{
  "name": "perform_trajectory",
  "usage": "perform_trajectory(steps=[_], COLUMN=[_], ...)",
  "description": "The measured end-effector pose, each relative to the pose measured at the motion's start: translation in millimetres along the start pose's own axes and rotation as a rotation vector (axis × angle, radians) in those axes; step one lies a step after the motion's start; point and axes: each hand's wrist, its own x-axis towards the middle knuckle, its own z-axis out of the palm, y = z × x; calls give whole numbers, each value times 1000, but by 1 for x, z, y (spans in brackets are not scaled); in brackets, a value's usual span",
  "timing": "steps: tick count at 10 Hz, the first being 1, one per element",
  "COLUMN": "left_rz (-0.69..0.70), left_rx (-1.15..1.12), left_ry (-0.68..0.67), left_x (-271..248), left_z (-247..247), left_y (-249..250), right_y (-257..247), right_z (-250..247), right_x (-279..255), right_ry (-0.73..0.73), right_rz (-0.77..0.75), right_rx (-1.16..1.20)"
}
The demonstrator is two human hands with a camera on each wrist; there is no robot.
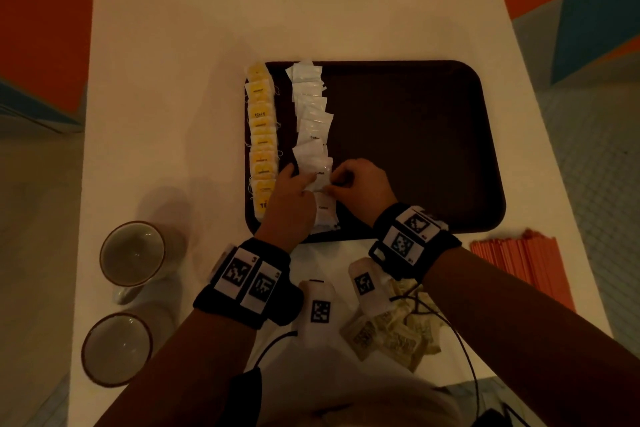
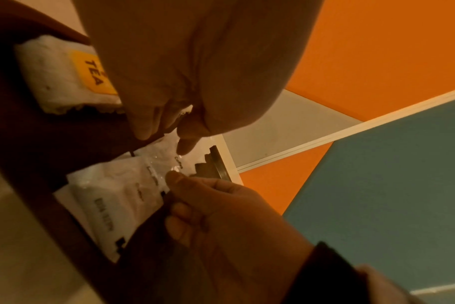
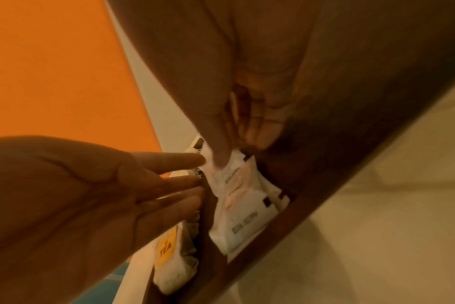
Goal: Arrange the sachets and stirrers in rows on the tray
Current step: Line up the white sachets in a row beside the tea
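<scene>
From above, the forearms come in nearest, wrist bands on, and just past them on the desk (image 1: 173, 45) lies a loose heap of beige sachets (image 1: 391, 333), not yet sorted. The orange stirrers (image 1: 519, 263) sit in a bundle off the tray's (image 1: 415, 132) near right corner, untouched. On the tray a yellow tea row (image 1: 263, 135) runs along the left edge, with a white coffee row (image 1: 313, 135) just beside it. Both hands meet at that row's near end, so the step in hand looks like squaring up the coffee row. The left hand (image 1: 291, 198) lies with straight fingers against a sachet; the right hand (image 1: 360, 187) is curled, pinching its edge. Two cups (image 1: 133, 253) stand to the left.

From the left wrist, the fingertips (image 2: 185, 144) press down on a coffee sachet (image 2: 169, 162) while the right hand (image 2: 221, 216) nips its corner between thumb and finger.

From the right wrist, the left hand (image 3: 91, 185) is spread flat, fingers side by side, nudging the row; the right fingers (image 3: 221, 144) grip the sachet's top edge.

Next, I'd judge, comes letting go gently so the overlap holds, then starting a third row with the beige sachets.
</scene>
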Motion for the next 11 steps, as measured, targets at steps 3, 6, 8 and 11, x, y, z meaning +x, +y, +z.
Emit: perform_trajectory(steps=[3,6,8,11], left_rz=[-50,-42,-37,2], left_rx=[265,202,187,-51], left_ry=[-66,-99,-61,-3], left_x=[2,3,-7,-6], left_z=[2,-1,0,3], left_y=[-9,-5,0,-12], right_y=[1,12,6,-1], right_z=[14,8,9,6], right_x=[-18,-30,-26,-24], right_ry=[-67,-91,-114,-47], right_rz=[5,-12,-44,-94], right_rx=[-102,98,97,80])
